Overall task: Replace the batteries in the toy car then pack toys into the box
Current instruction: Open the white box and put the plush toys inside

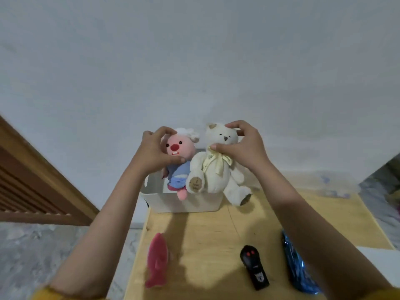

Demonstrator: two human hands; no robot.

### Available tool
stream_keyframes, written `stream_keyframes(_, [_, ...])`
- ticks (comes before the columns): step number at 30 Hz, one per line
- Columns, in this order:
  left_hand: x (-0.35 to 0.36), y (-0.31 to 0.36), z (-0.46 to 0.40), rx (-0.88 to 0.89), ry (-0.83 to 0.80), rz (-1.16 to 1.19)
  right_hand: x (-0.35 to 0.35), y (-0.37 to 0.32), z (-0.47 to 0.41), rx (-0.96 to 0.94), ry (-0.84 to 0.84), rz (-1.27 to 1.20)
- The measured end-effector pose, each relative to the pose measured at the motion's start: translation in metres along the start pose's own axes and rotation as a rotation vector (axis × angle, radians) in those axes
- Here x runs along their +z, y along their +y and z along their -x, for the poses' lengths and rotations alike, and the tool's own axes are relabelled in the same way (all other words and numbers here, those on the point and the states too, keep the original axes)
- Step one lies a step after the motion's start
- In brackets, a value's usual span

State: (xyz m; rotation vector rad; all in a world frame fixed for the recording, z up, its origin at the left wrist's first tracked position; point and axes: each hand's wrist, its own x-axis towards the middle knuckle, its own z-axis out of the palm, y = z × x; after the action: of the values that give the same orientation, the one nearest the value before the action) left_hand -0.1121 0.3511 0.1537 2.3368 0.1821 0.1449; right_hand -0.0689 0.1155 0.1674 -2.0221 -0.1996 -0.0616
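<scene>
My left hand [154, 151] grips the head of a pink plush doll [180, 148] in a blue dress, held over the white box [184, 201]. My right hand [242, 146] grips the head of a cream teddy bear [214, 169] with a yellow bow. The bear hangs over the box's right rim, one leg outside it. The doll's feet dangle inside the box. A blue toy car [299, 269] lies at the table's right, partly hidden by my right forearm. A black remote [254, 267] lies left of it.
A pink plush fish [157, 260] lies near the left edge of the wooden table [205, 234]. The box stands at the table's far left corner against a white wall. A wooden slatted panel [32, 187] stands on the left, over a grey marbled floor.
</scene>
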Motion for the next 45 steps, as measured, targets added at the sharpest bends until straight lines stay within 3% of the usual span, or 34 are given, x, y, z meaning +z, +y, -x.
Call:
stream_keyframes(8, [0.053,-0.058,-0.061,-0.057,-0.187,-0.252,0.069,0.049,-0.047,0.007,-0.203,0.267])
stream_keyframes(17, [0.092,-0.116,-0.073,-0.232,-0.331,-0.098,0.113,0.097,-0.061,0.004,-0.377,0.467])
stream_keyframes(29, [0.099,-0.138,-0.086,-0.246,-0.456,-0.211,0.141,0.125,-0.072,-0.121,-0.62,1.016])
stream_keyframes(33, [0.098,-0.128,-0.076,-0.282,-0.434,-0.207,0.132,0.111,-0.068,-0.097,-0.625,0.956])
stream_keyframes(37, [0.087,-0.105,-0.05,-0.31,-0.447,-0.122,0.094,0.092,-0.03,-0.175,-0.377,0.595])
stream_keyframes(39, [0.083,-0.092,-0.03,-0.243,-0.357,-0.16,0.069,0.089,0.005,-0.297,-0.196,0.4])
stream_keyframes(41, [0.084,-0.085,-0.003,-0.091,-0.107,-0.13,0.05,0.103,0.045,-0.358,-0.056,0.363])
stream_keyframes(43, [0.09,-0.079,0.033,0.096,0.159,-0.031,0.04,0.125,0.084,-0.234,-0.013,0.38])
stream_keyframes(45, [0.099,-0.078,0.072,0.172,0.321,0.023,0.034,0.15,0.119,-0.051,-0.043,0.401])
